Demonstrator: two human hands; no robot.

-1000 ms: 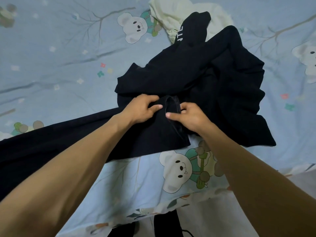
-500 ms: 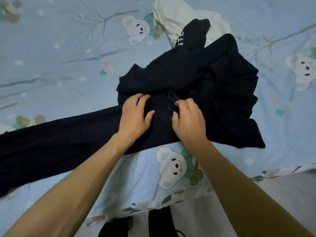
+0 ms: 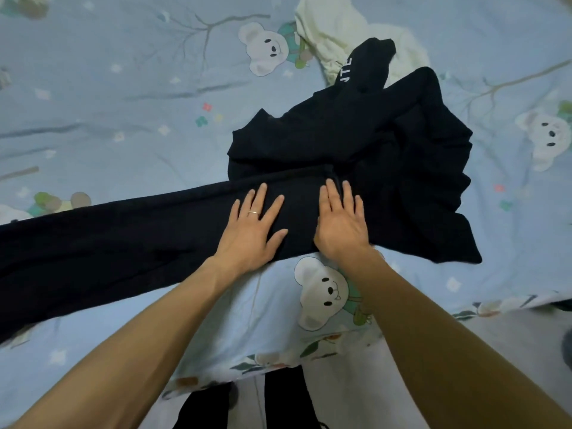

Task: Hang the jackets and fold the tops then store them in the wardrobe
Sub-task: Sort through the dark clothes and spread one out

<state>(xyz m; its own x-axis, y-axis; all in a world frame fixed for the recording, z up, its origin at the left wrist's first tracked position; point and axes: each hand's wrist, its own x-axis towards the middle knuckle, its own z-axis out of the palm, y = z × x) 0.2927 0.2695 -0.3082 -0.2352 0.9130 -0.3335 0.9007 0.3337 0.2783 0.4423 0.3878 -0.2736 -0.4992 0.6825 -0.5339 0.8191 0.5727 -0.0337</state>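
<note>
Both hands, left hand and right hand, press flat and open-fingered on the black garment near the bed's front edge, its long axis running leftward from the left hand.

A black top lies on the bed, which has a light blue sheet with white bears and bare branches printed on it. One long part of the top stretches toward the left edge of the bed, and the rest is bunched nearer the right side. The left hand and the right hand press flat on the dark cloth side by side, near the front edge of the bed, with the fingers straight and spread. The left hand wears a ring. A cream garment lies crumpled at the far edge, partly under the black top's sleeve, which bears white letters.
</note>
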